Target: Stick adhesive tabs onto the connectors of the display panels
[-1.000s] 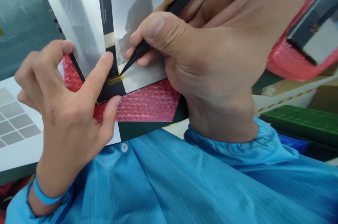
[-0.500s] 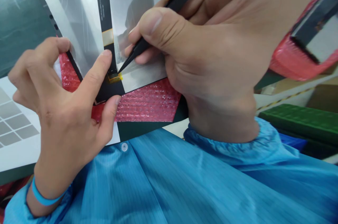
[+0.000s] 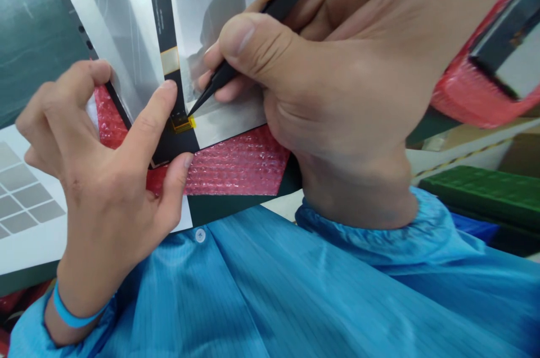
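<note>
On the left, white paper (image 3: 29,248) shows flat grey squares. The left hand (image 3: 97,161) is half open with fingers spread; it touches the panel (image 3: 122,37) with its fingertips, at the edge and near the strip (image 3: 161,6). The panel, smooth and silvery, lies over pink bubble wrap (image 3: 240,164), which is shiny and bumpy. The strip is black and narrow, and yellow tape (image 3: 183,126) is at its lower end. The slim black tool (image 3: 219,76) points at this tape; whether it touches, one cannot tell. The right hand (image 3: 337,76) is closed around the tool.
</note>
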Available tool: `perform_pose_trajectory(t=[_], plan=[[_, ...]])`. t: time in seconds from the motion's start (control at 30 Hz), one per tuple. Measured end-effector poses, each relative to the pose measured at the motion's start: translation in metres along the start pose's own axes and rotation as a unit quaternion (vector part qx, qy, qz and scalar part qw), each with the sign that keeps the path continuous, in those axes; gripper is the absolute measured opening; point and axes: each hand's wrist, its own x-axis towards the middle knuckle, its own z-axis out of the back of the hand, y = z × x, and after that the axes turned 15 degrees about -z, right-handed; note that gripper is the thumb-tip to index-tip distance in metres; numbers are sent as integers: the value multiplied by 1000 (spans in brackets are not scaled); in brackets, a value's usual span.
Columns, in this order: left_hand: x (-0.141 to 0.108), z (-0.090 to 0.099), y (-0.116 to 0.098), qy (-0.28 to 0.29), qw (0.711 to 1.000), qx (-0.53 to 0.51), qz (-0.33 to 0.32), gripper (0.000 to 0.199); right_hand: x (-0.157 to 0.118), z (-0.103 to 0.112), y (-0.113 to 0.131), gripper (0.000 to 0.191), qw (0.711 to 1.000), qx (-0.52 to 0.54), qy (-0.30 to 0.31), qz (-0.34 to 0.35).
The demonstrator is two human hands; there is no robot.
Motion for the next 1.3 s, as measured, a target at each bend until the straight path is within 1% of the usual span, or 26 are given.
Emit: perform_pose_trajectory(t=[0.13,0.37,0.43,0.5,0.57,0.63,0.7,0.77,0.83,0.9,1.03,1.1,1.2,1.27,1.3], plan=[[0,1,-1,3,1000,4,3,68,3,-1,-2,41,999,33,-12,3],[0,1,-2,5,1000,0,7,67,3,-2,-4,40,1000,16,-18,0],[-2,2,0,-10,1000,-1,-6,68,2,-2,-5,34,1000,7,-21,-6],[-5,3,0,-37,999,7,-31,66,3,-1,-5,30,1000,3,-24,-7],[-9,1,0,-58,996,25,-60,60,3,-1,-5,31,1000,5,-27,-13],[-13,-3,-2,-54,995,36,-71,56,4,-2,-4,34,999,13,-30,-27],[-16,-7,-4,-40,997,28,-63,56,3,-2,-2,36,999,10,-32,-31],[-16,-9,-6,-31,999,5,-39,55,2,-2,-1,39,999,-2,-42,-6],[-15,-8,-8,-29,999,-16,-16,51,-1,-2,0,42,998,-15,-56,31],[-14,-7,-9,-21,1000,-18,-5,47,-3,-3,-1,41,996,-26,-63,50],[-13,-5,-10,-11,1000,12,-21,48,-4,-4,-6,37,996,-39,-72,43],[-14,-6,-9,-13,999,20,-25,49,-3,-5,-6,36,996,-28,-72,38],[-15,-7,-10,-12,1000,23,-17,46,0,-6,-1,33,997,35,-67,27],[-14,-6,-11,-10,1000,20,-11,45,1,-6,5,31,995,74,-71,6],[-14,-6,-12,-10,1000,20,-8,44,2,-6,8,34,993,86,-75,-5]])
